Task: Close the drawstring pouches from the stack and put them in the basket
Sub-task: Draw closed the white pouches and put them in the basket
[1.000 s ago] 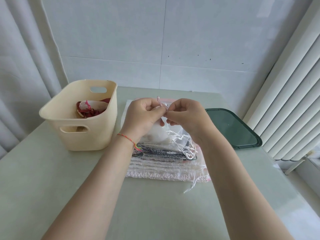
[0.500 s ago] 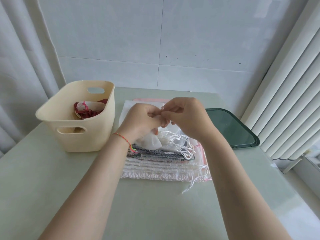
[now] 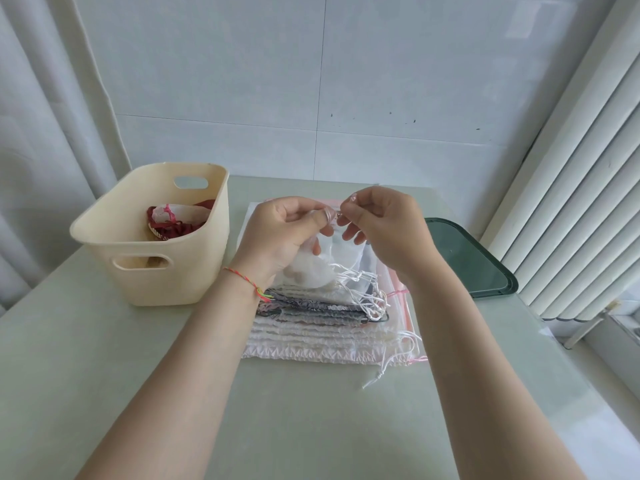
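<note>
Over the table [image 3: 104,393] our hands have drawn apart, left hand [image 3: 284,233] gripping the white pouch [image 3: 311,271], right hand [image 3: 377,220] pinching its cord [image 3: 341,211], cinching underway.

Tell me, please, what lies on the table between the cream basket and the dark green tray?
In the head view, the stack of drawstring pouches lies between the basket and the green tray; both hands work above it.
</note>
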